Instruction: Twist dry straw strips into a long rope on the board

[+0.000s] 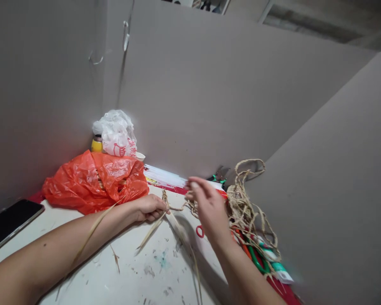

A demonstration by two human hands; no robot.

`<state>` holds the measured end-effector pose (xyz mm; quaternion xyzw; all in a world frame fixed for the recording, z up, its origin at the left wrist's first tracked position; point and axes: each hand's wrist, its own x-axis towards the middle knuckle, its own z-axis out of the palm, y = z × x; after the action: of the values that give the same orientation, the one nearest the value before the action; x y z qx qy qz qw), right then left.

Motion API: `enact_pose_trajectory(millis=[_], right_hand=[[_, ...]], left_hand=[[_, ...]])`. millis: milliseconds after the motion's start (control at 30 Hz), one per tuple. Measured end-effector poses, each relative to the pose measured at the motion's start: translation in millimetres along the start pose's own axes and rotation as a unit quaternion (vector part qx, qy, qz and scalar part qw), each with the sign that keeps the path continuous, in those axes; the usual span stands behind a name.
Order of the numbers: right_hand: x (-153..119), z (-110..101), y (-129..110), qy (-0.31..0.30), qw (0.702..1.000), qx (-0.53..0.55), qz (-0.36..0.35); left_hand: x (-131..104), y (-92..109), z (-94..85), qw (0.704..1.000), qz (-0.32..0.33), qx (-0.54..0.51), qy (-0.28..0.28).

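Note:
My left hand [151, 207] is closed in a pinch on a braided straw cord [165, 197] near the middle of the white table [130, 271]. Loose pale straw strands [152, 231] hang from its fingertips toward the table's near side. To the right, my right hand [206, 201] is raised above the table, its fingers curled and blurred by motion; whether anything is between them is unclear. A thin twisted cord [178, 209] runs from the left fingertips toward the area behind the right hand.
An orange plastic bag [95, 180], a white bag [116, 133], a yellow jar [97, 144] and a phone [11, 222] are on the left. Tangled straw rope [244, 203], green handles [258, 258] and a small red ring [200, 231] are on the right.

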<state>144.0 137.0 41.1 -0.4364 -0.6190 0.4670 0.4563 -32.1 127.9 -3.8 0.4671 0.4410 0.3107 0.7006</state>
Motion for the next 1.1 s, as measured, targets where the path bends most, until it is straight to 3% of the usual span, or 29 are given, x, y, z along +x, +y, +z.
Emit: enact_pose_trajectory(millis=[67,133,200,300,433,633,767,967,1100], right_hand=[[5,11,11,-0.022,0.996,0.033,0.084],[8,20,22,-0.09,0.976,0.066,0.188],[7,24,30,-0.155,0.955,0.072,0.242],[4,24,34,-0.207,0.949,0.015,0.236],[4,20,35,-0.217,0.951,-0.048,0.213],[14,11,35,-0.279,0.93,-0.059,0.232],[18,7,34,-0.32,0.91,-0.025,0.262],[16,13,40,-0.275,0.922,0.008,0.271],[12,20,43,-0.216,0.942,-0.004,0.256]], left_hand=[[0,3,-1.8,1.0,0.006,-0.007,-0.01],[0,4,-2.4,1.0,0.013,-0.008,-0.013],[0,4,-2.3,1.0,0.018,-0.003,-0.011],[0,3,-1.7,1.0,0.02,0.011,-0.003],[-2,4,-0.4,0.999,0.012,0.049,0.005],[-3,7,-2.0,0.989,0.035,0.142,-0.011],[4,3,-6.7,0.981,0.045,0.186,0.012],[4,6,-6.9,0.948,0.096,0.303,0.021],[-4,16,-3.9,0.89,0.088,0.444,0.053]])
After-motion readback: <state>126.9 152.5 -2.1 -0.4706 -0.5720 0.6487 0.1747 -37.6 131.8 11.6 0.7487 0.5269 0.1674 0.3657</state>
